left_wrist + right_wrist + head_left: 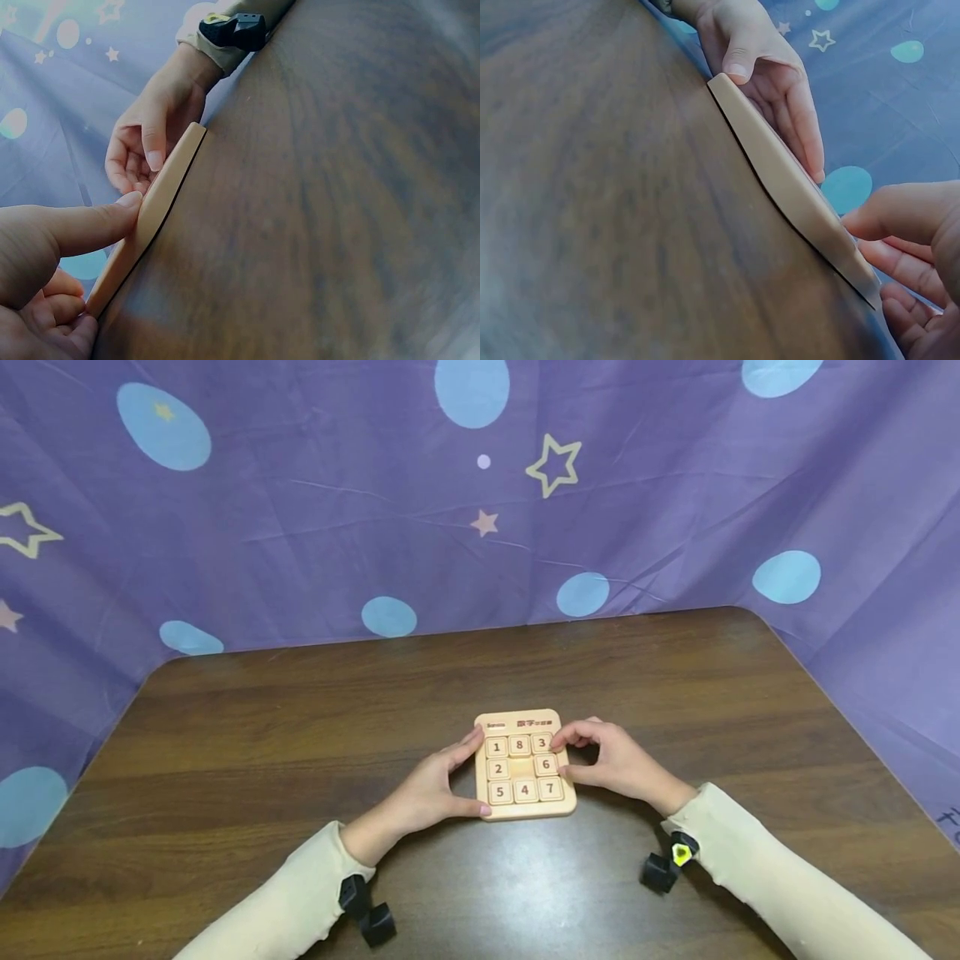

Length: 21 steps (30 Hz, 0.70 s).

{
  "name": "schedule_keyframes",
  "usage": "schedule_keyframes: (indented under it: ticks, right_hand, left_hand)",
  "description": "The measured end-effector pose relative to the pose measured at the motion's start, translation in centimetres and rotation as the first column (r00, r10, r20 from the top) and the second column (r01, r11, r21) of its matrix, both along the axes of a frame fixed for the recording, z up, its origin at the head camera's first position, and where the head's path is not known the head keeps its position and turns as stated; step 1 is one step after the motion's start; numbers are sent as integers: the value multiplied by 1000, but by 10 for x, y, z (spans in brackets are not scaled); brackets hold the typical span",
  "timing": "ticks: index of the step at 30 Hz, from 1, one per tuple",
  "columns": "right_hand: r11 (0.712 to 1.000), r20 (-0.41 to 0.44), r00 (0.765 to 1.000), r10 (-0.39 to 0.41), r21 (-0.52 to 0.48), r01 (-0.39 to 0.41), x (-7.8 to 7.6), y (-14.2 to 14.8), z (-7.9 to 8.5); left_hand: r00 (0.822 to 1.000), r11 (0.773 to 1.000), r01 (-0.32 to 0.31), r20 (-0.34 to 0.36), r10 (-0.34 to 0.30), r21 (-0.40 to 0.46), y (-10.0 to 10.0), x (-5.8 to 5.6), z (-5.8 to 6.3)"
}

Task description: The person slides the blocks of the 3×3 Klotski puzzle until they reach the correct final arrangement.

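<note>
A pale wooden number sliding puzzle (525, 812) lies flat on the table in the head view. Its tiles read 1, 8, 3 at the top, 2 and 6 on either side of a central gap, and 5, 4, 7 along the bottom. My left hand (431, 789) holds the board's left side, thumb at the near corner and fingers along the upper edge. On the other side, my right hand (622, 767) touches the tiles with index fingertip at the 3 tile (540, 744) and thumb at the 6 tile (546, 766). Both wrist views show the board edge-on, tile faces hidden.
The brown wooden table (300, 718) extends around the board on every side. Behind it hangs a purple curtain (300, 527) with stars and blue spots. Black wrist devices sit on both sleeves, the left one (366, 910) close over the tabletop.
</note>
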State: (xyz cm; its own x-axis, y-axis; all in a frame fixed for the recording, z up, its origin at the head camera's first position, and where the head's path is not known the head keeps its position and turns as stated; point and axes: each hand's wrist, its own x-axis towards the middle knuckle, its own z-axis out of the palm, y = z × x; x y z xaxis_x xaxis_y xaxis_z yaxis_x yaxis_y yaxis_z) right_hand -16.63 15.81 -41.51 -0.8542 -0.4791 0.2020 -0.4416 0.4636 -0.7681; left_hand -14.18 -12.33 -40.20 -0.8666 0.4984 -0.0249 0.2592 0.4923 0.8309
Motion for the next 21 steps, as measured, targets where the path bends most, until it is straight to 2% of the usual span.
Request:
schedule_keyframes:
  ticks: [8,21]
  right_hand:
    - [1000,13,1000,-18,-4,19,4,-4,3]
    - [996,62,997,-56,-65,60,5,-7,-2]
  left_hand:
    - [1000,1000,-3,5,3,-4,1,1,0]
    - [1000,1000,-8,10,8,-8,1,1,2]
